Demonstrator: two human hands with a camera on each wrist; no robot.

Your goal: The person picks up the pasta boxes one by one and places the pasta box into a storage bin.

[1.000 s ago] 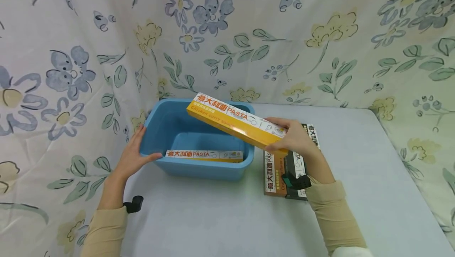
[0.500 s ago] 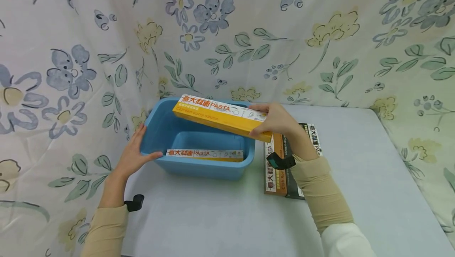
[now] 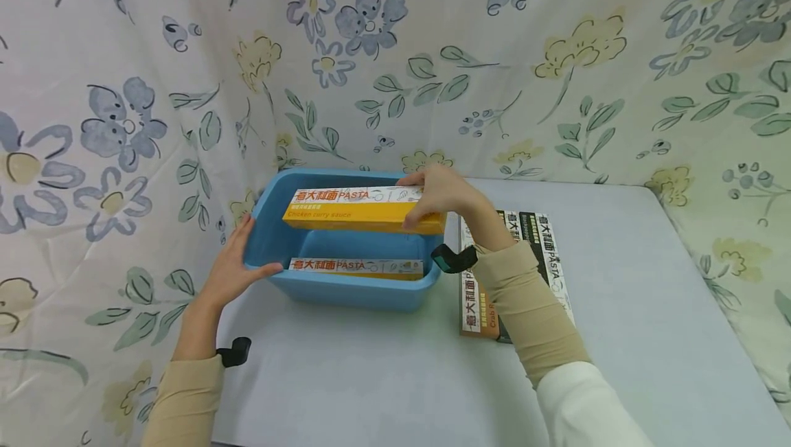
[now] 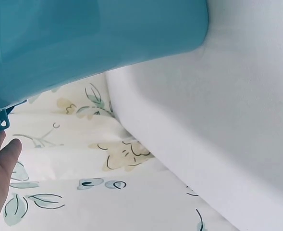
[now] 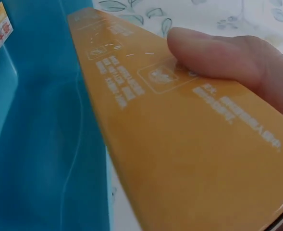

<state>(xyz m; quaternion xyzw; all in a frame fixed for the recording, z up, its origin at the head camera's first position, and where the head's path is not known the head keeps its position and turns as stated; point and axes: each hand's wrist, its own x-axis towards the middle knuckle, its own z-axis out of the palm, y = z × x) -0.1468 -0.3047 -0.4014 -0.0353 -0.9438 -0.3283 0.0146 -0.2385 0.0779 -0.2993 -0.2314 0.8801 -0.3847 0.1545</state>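
My right hand [image 3: 446, 194] grips the right end of a yellow pasta box [image 3: 352, 212] labelled "Chicken curry sauce". The box lies nearly level over the opening of a blue plastic tub [image 3: 346, 297], its right end overlapping the tub's right rim. In the right wrist view the thumb presses on the yellow face of the box. Inside the tub, along the front wall, another pasta box [image 3: 358, 266] stands with its white, red-lettered side showing. My left hand [image 3: 230, 272] touches the tub's front left corner, fingers straight along the left side and thumb at the front rim.
To the right of the tub, a brown pasta box [image 3: 471, 313] and a black pasta box [image 3: 550, 244] lie on the white table [image 3: 371, 378], partly hidden under my right forearm. A floral curtain [image 3: 395, 76] hangs behind and left of the table.
My right hand has carried the yellow pasta box left over the tub, turning it from slanted to nearly level. More of the boxes on the table shows. The left hand stays at the tub.
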